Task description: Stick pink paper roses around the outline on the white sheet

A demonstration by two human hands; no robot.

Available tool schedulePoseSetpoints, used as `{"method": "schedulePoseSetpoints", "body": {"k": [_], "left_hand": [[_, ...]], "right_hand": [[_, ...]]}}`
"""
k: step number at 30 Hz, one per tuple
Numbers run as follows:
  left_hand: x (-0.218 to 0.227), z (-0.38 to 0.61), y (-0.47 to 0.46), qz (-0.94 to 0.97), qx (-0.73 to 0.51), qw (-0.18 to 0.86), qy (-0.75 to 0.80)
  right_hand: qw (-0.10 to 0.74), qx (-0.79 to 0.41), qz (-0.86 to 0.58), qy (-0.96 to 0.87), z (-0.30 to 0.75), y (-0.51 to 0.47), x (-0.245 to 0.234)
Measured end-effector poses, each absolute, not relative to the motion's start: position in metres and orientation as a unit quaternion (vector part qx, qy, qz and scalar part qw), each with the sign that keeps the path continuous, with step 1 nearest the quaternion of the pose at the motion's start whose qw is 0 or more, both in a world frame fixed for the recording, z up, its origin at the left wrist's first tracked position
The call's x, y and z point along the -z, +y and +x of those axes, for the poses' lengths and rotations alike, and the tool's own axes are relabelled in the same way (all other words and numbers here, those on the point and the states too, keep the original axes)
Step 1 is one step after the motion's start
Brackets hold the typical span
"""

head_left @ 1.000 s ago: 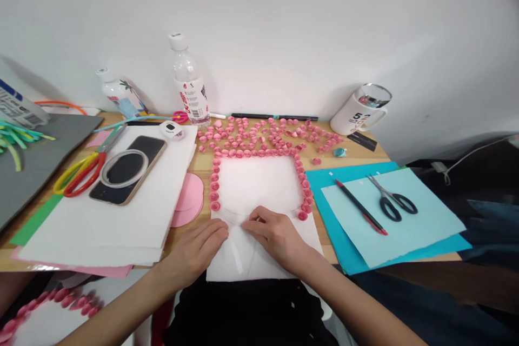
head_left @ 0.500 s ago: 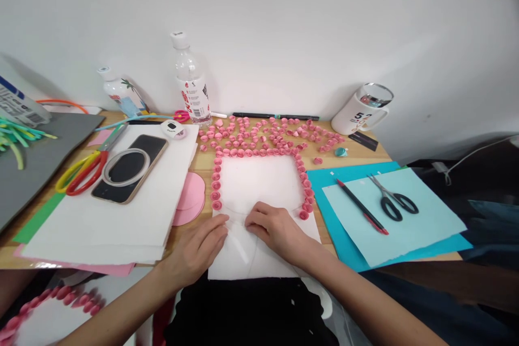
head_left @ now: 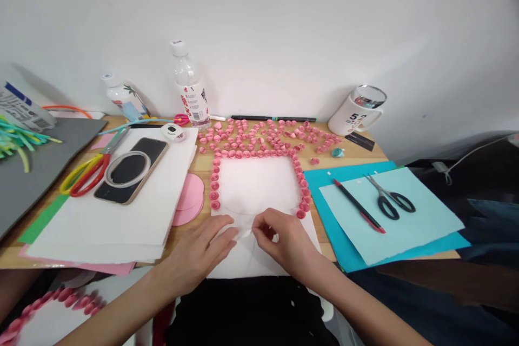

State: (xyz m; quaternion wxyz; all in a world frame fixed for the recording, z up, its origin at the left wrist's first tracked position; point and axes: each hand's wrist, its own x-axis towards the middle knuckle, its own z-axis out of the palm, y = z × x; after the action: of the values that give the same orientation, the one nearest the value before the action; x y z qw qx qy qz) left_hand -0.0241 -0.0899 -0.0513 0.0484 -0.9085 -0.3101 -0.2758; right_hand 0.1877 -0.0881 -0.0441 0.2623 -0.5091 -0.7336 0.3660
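Observation:
A white sheet of paper (head_left: 259, 181) lies in front of me, with pink rolled paper flowers (head_left: 214, 186) lined along its top and both sides. Faint curved pencil lines run across its lower part. My right hand (head_left: 286, 235) is closed in a pinch over that lower part, on a thin whitish, translucent strip (head_left: 245, 227). To the left of it, my left hand (head_left: 205, 248) rests over the paper's edge, its fingers apart and bent slightly, with nothing visible in them. Loose pink paper rolls (head_left: 259, 132) are scattered beyond the sheet.
On the left, papers carry a phone (head_left: 144, 162), a tape roll (head_left: 127, 168) and red-yellow scissors (head_left: 90, 173). Pink paper circles (head_left: 190, 197) lie alongside. Black scissors (head_left: 390, 197) and a pen (head_left: 359, 205) rest on blue sheets. Behind stand a bottle (head_left: 192, 89) and a mug (head_left: 352, 113).
My right hand has lifted slightly and shifted right, with the whitish strip now showing at its fingertips. My left fingers have spread and moved a little right. The view has shifted slightly.

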Motion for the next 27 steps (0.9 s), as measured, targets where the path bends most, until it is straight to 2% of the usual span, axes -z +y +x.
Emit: {"method": "schedulePoseSetpoints", "body": {"k": [4,7,13,18,23,27], "left_hand": [[0.033,-0.02,-0.093,-0.904,0.257,-0.085,-0.331],[0.024,-0.018,-0.096,-0.892,0.287,-0.123,-0.327],[0.019,-0.002,-0.098,-0.896,0.295,-0.055,-0.326],[0.021,0.003,-0.103,-0.901,0.293,-0.02,-0.319],[0.031,-0.001,-0.109,-0.887,0.316,0.124,-0.313],[0.034,-0.002,-0.109,-0.874,0.336,0.201,-0.288]], "right_hand": [[0.244,-0.168,-0.472,-0.83,0.193,-0.091,0.048],[0.259,-0.103,-0.498,-0.821,0.194,-0.094,0.047],[0.247,-0.193,-0.405,-0.859,0.19,-0.105,0.03],[0.268,-0.256,-0.429,-0.824,0.188,-0.108,0.026],[0.301,-0.4,-0.463,-0.731,0.184,-0.106,0.03],[0.306,-0.417,-0.473,-0.713,0.178,-0.109,0.029]]}}
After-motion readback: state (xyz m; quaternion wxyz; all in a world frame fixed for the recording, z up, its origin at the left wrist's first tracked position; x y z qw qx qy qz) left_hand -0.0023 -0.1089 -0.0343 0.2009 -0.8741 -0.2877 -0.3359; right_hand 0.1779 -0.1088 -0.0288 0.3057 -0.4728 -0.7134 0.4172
